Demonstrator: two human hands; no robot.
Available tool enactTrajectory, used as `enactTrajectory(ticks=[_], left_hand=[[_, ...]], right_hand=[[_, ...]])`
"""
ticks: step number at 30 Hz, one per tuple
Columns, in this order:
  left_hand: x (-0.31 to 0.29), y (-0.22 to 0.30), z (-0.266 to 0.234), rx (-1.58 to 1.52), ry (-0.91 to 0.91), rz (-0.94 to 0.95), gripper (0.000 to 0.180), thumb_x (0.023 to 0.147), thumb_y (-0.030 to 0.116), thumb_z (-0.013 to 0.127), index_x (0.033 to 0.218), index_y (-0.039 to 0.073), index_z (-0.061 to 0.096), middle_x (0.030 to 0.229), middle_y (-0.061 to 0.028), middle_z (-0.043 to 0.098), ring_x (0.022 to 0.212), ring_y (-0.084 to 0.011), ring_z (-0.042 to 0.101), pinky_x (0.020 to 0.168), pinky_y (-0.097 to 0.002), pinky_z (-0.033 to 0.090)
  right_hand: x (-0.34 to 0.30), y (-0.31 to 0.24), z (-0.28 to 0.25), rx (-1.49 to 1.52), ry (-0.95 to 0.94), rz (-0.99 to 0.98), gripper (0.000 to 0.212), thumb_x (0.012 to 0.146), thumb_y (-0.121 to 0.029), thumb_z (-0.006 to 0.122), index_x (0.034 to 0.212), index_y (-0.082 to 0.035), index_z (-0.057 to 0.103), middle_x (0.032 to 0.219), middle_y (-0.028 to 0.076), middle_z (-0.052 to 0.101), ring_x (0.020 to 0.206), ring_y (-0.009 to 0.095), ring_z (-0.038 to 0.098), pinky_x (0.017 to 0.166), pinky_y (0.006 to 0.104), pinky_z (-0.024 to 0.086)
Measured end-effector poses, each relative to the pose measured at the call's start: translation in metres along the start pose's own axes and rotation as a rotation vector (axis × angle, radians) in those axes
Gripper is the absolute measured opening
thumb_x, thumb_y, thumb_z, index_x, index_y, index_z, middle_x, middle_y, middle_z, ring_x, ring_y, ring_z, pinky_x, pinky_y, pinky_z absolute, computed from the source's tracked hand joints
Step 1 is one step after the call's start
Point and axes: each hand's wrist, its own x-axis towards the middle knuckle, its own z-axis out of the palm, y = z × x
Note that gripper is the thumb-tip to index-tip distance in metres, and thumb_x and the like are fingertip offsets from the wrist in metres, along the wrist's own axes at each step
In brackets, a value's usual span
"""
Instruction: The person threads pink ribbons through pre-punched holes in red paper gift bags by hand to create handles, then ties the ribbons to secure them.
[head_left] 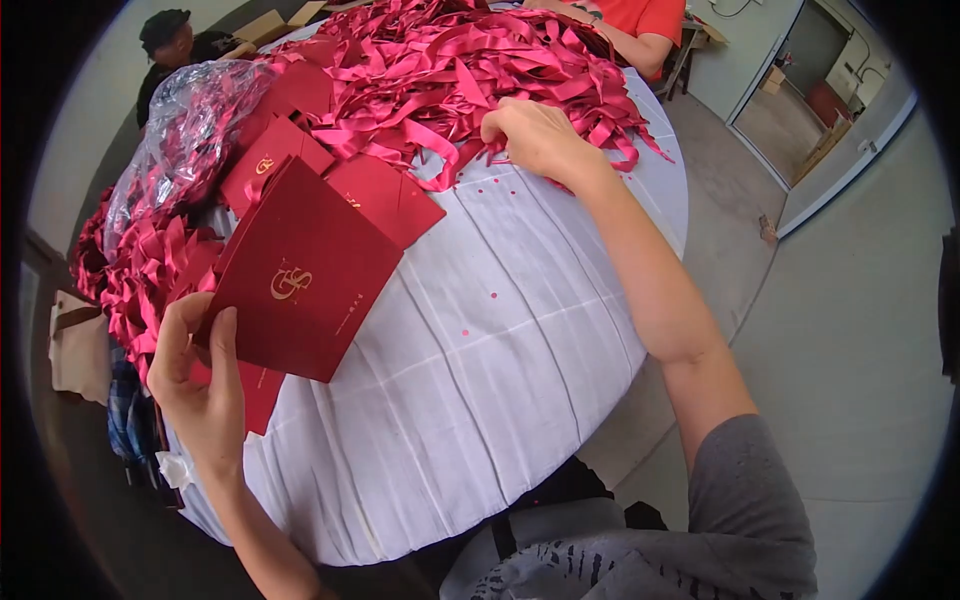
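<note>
My left hand (203, 375) is closed on the lower left corner of a dark red paper gift bag (310, 270) with a gold emblem. The bag is flat and tilted above the table, with a bit of ribbon at its upper edge. At the near edge of a big heap of pink-red ribbons (400, 80), my right hand (545, 140) has its fingers curled and pinched on a ribbon. More flat red bags (380, 195) lie behind and below the held one.
A white pleated cloth covers the round table (480, 400), with small red dots scattered on it. Clear plastic (185, 130) wraps more ribbons at the left. One person in a red shirt (640, 25) sits across; another in a dark cap (170, 45) is at far left.
</note>
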Motion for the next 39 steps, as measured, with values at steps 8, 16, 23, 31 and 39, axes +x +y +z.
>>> enactTrajectory(ticks=[8, 16, 23, 31, 39], left_hand=[[-0.003, -0.017, -0.002, -0.144, 0.044, -0.042, 0.01, 0.088, 0.001, 0.062, 0.097, -0.001, 0.06, 0.085, 0.0007, 0.059, 0.076, -0.0037, 0.052, 0.065, -0.0176, 0.04], [-0.006, -0.015, 0.01, -0.173, 0.073, -0.074, 0.015, 0.088, 0.001, 0.06, 0.103, -0.002, 0.06, 0.088, -0.0021, 0.06, 0.08, -0.0065, 0.053, 0.07, -0.0198, 0.041], [-0.007, -0.021, 0.007, -0.242, 0.028, -0.108, 0.02, 0.088, -0.001, 0.058, 0.108, -0.002, 0.06, 0.095, -0.0028, 0.061, 0.086, -0.007, 0.054, 0.076, -0.0201, 0.042], [-0.003, -0.014, 0.014, -0.576, -0.108, -0.248, 0.021, 0.088, 0.0, 0.057, 0.109, -0.003, 0.059, 0.09, -0.0021, 0.061, 0.083, -0.0066, 0.055, 0.075, -0.0216, 0.045], [-0.01, -0.008, 0.014, -0.647, -0.261, -0.362, 0.022, 0.091, 0.001, 0.051, 0.112, -0.001, 0.059, 0.074, 0.0007, 0.056, 0.054, -0.003, 0.046, 0.047, -0.0197, 0.038]], right_hand=[[0.005, 0.003, 0.016, 0.002, 0.048, -0.011, 0.017, 0.072, -0.012, 0.07, 0.086, -0.008, 0.063, 0.094, 0.008, 0.06, 0.092, 0.029, 0.059, 0.076, 0.0413, 0.047], [0.002, 0.009, 0.018, 0.057, 0.164, -0.111, 0.006, 0.071, -0.01, 0.065, 0.075, -0.005, 0.064, 0.08, 0.013, 0.063, 0.079, 0.033, 0.062, 0.068, 0.0445, 0.049], [0.002, -0.061, -0.025, 1.191, 0.316, -0.23, 0.006, 0.088, -0.004, 0.056, 0.087, 0.001, 0.053, 0.094, 0.011, 0.068, 0.072, 0.008, 0.056, 0.065, 0.0233, 0.044], [-0.041, -0.161, -0.053, 1.094, -0.008, -0.4, 0.013, 0.094, -0.005, 0.052, 0.105, 0.002, 0.052, 0.082, 0.003, 0.058, 0.07, 0.006, 0.055, 0.063, 0.0185, 0.046], [-0.051, -0.184, -0.026, 0.809, 0.205, -0.37, 0.007, 0.085, 0.002, 0.063, 0.09, 0.003, 0.059, 0.077, 0.003, 0.063, 0.071, 0.006, 0.061, 0.062, 0.0186, 0.048]])
